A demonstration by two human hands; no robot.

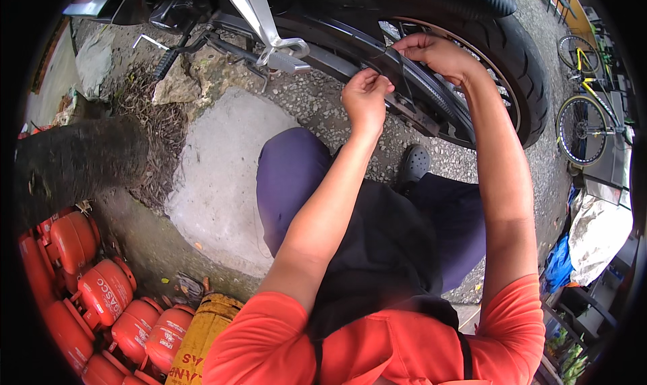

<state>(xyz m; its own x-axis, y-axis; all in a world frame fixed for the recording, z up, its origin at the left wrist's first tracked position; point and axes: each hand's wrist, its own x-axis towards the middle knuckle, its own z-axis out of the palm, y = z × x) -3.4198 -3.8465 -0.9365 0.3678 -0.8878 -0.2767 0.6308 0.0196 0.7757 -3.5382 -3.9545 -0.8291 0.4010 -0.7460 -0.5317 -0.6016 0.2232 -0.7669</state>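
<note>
Two hands at a motorcycle's rear wheel, outdoors on rough pebbled concrete.

The left hand (366, 96) is closed, pinching the lower end of a black chain guard (397, 81); the right hand (435, 51) grips its upper end, just beside the rear tyre (522, 68). The guard lies against the wheel, above the person's knees. The ground is grey aggregate concrete (323, 105) with a smoother pale patch (222, 176), dry leaves and broken stone near a tree trunk (74, 162). Red gas cylinders (101, 297) and a yellow one (202, 331) stand lower left. A yellow bicycle (590, 115) is parked at the right edge.
</note>
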